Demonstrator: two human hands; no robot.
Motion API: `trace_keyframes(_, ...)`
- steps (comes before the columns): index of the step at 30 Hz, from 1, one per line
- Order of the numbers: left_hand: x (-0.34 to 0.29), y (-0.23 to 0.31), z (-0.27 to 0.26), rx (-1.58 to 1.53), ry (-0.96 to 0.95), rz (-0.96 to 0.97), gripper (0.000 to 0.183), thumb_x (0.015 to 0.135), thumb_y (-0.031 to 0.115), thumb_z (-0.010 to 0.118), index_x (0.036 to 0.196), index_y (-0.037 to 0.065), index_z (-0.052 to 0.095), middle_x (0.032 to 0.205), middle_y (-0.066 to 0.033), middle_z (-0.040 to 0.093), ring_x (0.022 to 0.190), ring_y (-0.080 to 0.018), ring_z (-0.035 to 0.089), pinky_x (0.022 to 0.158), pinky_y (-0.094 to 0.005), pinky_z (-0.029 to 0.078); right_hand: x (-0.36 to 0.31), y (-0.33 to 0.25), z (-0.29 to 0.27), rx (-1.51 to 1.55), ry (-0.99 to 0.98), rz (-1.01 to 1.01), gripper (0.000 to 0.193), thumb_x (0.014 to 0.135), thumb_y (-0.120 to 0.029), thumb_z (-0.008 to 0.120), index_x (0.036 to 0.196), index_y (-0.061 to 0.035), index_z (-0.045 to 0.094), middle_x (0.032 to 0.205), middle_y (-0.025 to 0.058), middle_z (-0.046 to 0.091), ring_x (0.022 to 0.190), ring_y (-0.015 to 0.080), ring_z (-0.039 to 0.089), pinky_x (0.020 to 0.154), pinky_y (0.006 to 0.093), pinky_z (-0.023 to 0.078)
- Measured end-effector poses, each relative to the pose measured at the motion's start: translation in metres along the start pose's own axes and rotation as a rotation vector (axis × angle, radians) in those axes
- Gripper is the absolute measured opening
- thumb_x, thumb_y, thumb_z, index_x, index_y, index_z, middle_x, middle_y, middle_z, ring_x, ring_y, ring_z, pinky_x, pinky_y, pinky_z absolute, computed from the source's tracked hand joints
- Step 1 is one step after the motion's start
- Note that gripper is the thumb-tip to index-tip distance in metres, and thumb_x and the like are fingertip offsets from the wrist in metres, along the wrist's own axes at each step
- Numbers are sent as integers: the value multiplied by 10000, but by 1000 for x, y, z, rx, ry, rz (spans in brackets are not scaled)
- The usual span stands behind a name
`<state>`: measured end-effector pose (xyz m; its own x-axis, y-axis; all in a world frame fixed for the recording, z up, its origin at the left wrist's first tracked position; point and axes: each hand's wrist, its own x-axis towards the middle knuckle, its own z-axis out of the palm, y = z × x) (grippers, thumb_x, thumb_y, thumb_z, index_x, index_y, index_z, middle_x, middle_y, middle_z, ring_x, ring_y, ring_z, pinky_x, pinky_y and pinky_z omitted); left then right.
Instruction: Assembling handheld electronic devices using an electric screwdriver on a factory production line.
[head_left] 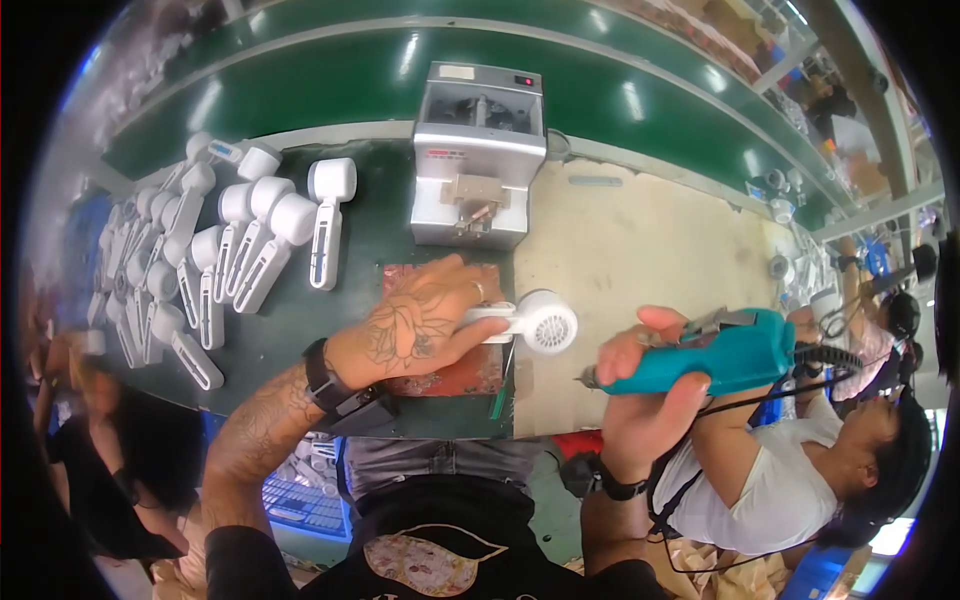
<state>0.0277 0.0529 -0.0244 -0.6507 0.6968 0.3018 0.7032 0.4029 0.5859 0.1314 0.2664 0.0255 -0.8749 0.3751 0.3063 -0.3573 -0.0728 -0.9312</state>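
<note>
My left hand grips the handle of a white hand-held fan, laid flat over a reddish mat with its round grille pointing right. My right hand holds a teal electric screwdriver level, its bit tip a short way to the right of the fan head and apart from it. A black cable runs from the screwdriver's rear end to the right.
Many white fan bodies lie in rows on the dark green bench at the left. A grey metal machine stands behind the mat. A green conveyor belt runs along the back. Another person in a white shirt sits at my right.
</note>
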Motion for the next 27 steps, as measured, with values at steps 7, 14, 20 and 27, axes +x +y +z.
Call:
trace_keyframes(7,-7,-21,-7,-31,146,110,399,823,274,760,1154,68,676,1023,-82,637,914,-285,579,862,-395,473,52,17,70,167,-82,-35,753,902,-690,528,1139,25,529,699,48,511,614,164,487,592,314,413)
trace_keyframes(14,-12,-33,-15,21,120,73,433,827,325,750,1181,91,666,1014,-59,623,909,-254,557,852,-372,459,94,43,123,54,-186,-146,599,964,-530,576,1117,48,541,726,66,549,640,173,546,583,305,443)
trace_keyframes(20,-13,-39,-13,32,140,109,461,802,257,714,1215,75,620,1056,-62,594,950,-257,534,873,-375,438,112,69,137,-82,-230,-209,396,1021,-365,533,1043,30,546,708,64,540,632,171,553,584,300,450)
trace_keyframes(27,-13,-41,-11,33,145,101,437,819,317,713,1177,80,634,1040,-61,587,942,-251,525,864,-375,437,99,69,140,-24,-275,-98,351,1018,-334,541,1005,17,531,683,68,529,601,167,537,557,300,447)
